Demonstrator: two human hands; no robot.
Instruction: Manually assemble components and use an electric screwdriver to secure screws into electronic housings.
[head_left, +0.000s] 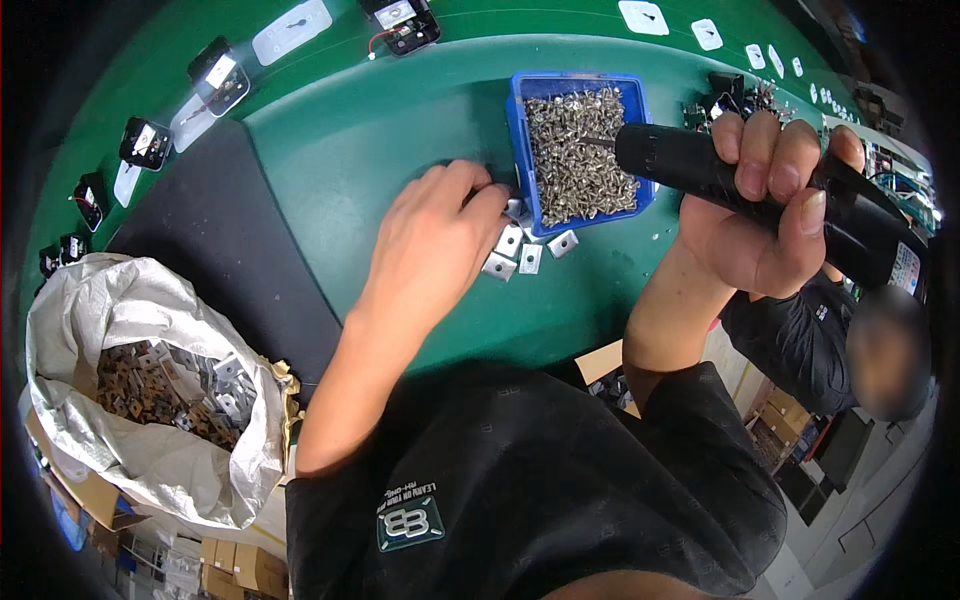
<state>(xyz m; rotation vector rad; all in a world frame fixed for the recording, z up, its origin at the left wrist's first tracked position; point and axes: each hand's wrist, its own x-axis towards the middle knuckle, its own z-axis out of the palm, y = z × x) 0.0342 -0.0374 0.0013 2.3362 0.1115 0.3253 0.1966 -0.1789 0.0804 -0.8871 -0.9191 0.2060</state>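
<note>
My right hand (770, 200) is wrapped round a black electric screwdriver (670, 158). Its thin bit points left, over the screws (580, 180) that fill a blue plastic bin (518, 130). My left hand (440, 230) is curled, back up, low over the green surface just left of the bin. Its fingertips reach several small silver metal plates with a hole in each, such as one plate (532, 258) lying in front of the bin. Whatever the left fingers pinch is hidden behind them.
An open white woven sack (80, 400) of small metal pieces stands at the left. A dark mat (220, 220) lies beside it. Black units (218, 75) and white plates (292, 30) line the far green strip. Another person's dark sleeve (790, 340) is at right.
</note>
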